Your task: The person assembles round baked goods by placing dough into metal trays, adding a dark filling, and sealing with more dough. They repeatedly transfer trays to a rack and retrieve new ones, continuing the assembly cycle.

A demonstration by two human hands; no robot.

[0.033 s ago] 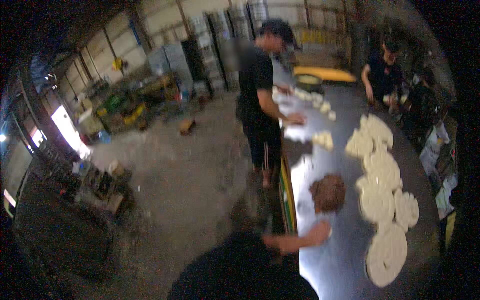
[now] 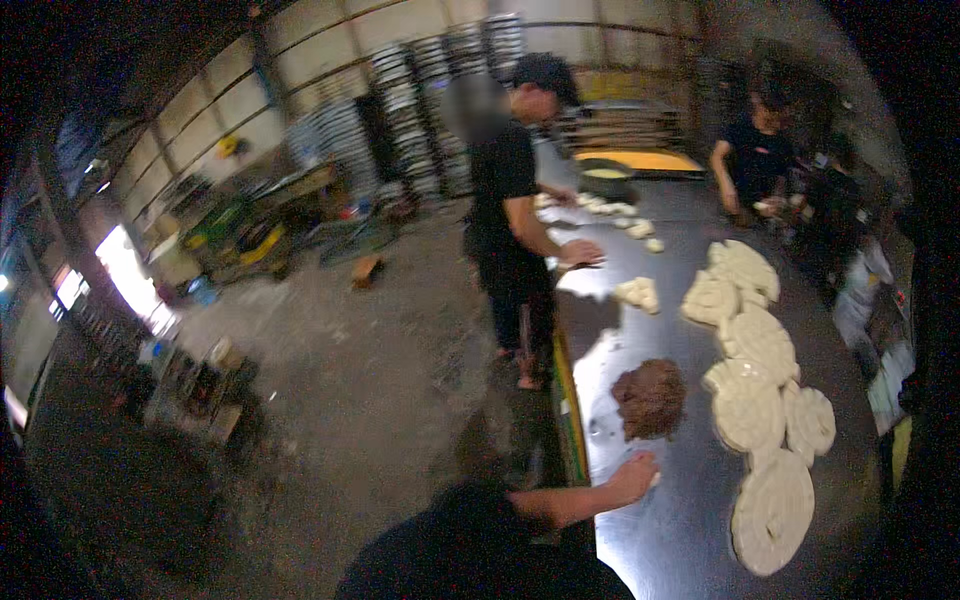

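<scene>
My left hand [image 2: 632,478] is low over the near left side of a shiny metal table [image 2: 690,520]. Its fingers are curled together, with a small pale piece, apparently dough, showing at the fingertips. Just beyond it sits a rough brown mound [image 2: 648,398] of a soft, paste-like filling, apart from the hand. To the right lie several flattened pale dough rounds [image 2: 775,510], some overlapping, in a row running away from me. Farther off is a small cluster of dough pieces [image 2: 637,294]. My right hand is out of view.
A co-worker in dark clothes [image 2: 505,190] stands at the table's left edge, hands over it near small dough balls [image 2: 620,212]. Another person [image 2: 755,155] is at the far right. A dark round pan [image 2: 606,175] and a yellow board [image 2: 650,160] stand at the far end.
The view has shifted slightly and grown sharper, so the near table things appear a little lower. My left hand keeps about the same place beside the brown mound, fingers still curled.
</scene>
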